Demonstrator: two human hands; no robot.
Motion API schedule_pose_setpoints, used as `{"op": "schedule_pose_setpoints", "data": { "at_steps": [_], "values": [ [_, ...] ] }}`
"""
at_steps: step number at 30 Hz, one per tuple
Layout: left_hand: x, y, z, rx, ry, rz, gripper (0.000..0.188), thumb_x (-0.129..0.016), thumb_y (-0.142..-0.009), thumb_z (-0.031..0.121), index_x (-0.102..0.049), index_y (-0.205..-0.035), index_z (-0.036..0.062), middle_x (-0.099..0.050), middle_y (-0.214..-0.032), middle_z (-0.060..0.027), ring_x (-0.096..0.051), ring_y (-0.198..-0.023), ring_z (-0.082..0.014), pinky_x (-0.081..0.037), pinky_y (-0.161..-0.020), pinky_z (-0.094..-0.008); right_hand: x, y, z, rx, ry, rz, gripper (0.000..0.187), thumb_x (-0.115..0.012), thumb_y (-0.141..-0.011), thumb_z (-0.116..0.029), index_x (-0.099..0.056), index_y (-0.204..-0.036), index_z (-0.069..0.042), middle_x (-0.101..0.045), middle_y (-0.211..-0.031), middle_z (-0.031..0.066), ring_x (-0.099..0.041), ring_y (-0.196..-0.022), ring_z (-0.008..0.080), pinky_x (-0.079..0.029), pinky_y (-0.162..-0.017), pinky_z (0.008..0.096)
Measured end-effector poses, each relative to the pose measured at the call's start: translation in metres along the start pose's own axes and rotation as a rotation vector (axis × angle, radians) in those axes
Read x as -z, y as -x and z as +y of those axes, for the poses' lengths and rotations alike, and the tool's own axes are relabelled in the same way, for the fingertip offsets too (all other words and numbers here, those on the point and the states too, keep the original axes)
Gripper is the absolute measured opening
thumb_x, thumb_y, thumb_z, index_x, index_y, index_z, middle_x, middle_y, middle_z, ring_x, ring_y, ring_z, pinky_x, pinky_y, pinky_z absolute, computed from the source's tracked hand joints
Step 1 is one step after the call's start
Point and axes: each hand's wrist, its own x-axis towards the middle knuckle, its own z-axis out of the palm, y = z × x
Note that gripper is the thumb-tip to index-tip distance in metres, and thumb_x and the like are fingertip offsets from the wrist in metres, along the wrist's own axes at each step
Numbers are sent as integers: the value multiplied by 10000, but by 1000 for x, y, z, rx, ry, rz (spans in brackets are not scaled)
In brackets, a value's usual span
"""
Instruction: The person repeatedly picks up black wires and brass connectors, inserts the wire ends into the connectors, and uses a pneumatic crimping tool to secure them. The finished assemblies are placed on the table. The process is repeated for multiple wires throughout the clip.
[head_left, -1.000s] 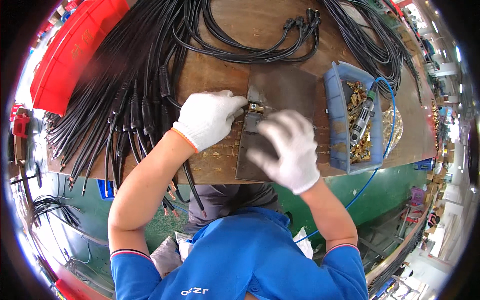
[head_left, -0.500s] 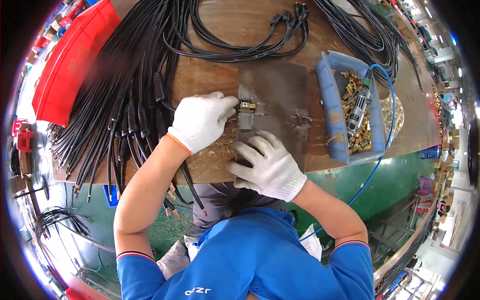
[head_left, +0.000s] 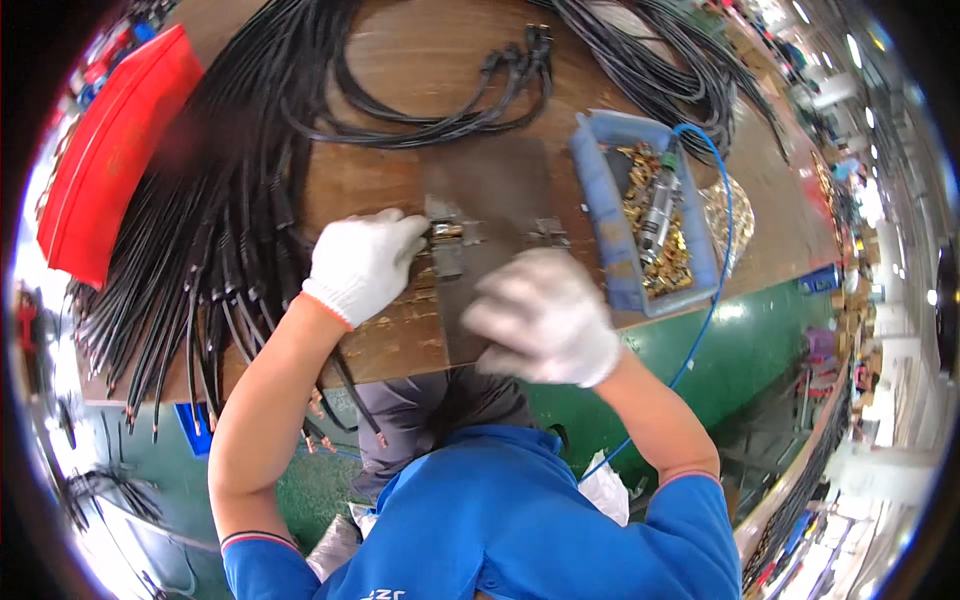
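Note:
My left hand (head_left: 362, 265), in a white knit glove, rests at the left edge of a dark metal plate (head_left: 500, 185). Its fingers are closed together beside a small brass fitting (head_left: 446, 231), which lies in a metal holder (head_left: 448, 262) on the plate. What sits between those fingers is hidden. My right hand (head_left: 548, 318), gloved too, hovers over the plate's near right part. Motion blurs it, but its fingers look spread and nothing shows in them. Close to the left wrist lie many black cables (head_left: 225, 215) with bare copper ends.
A blue bin (head_left: 602, 215) of brass fittings (head_left: 672, 272) stands right of the plate, with a pneumatic tool (head_left: 658, 215) and its blue hose (head_left: 728, 200). A red bin (head_left: 110, 165) is at far left. More coiled cables (head_left: 660, 70) lie across the back.
The view has shifted, so the table things appear further left. My right hand has moved rightward relative to the plate, away from its left side. My left hand stays beside the brass fitting.

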Motion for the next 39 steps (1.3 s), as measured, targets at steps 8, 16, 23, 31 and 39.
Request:
{"op": "schedule_pose_setpoints", "data": {
  "at_steps": [8,16,23,31,39],
  "values": [
    [-5,3,-3,-11,-2,40,185,-702,-981,241,-772,-1119,141,-721,-905,-130,-723,-805,-386,-575,-707,-500,57,97,118,-1101,456,217,808,-754,-963,-472,-428,-1612,-119,-646,-1447,273,-667,-1258,461,-531,-1053,530],
    [-8,1,-4,-24,-5,36,183,-692,-983,235,-758,-1126,142,-721,-917,-122,-723,-829,-380,-572,-710,-503,42,110,157,-1148,296,316,911,-796,-852,-314,-375,-1633,-109,-732,-1258,261,-750,-1036,425,-565,-931,504],
    [-13,2,-7,-34,-6,24,180,-689,-979,229,-757,-1124,147,-722,-927,-119,-726,-849,-372,-580,-724,-486,103,97,132,-1104,-888,1027,295,-733,-941,-216,-673,-1196,-80,-655,-865,43,-599,-656,161,-484,-486,320],
    [0,1,-3,5,-15,-18,211,-706,-976,219,-765,-1159,133,-729,-947,-127,-735,-883,-369,-592,-762,-470,86,-39,87,-423,-1249,1001,225,-630,-1039,-222,-676,-1148,-30,-698,-998,104,-638,-774,205,-568,-704,389],
    [1,-2,0,25,10,-54,222,-707,-979,202,-763,-1174,113,-732,-983,-146,-734,-909,-384,-589,-788,-476,-15,-96,73,-308,-1544,792,161,-668,-1000,-81,-685,-1159,-67,-739,-1079,122,-709,-836,217,-631,-755,441]
  ]
}}
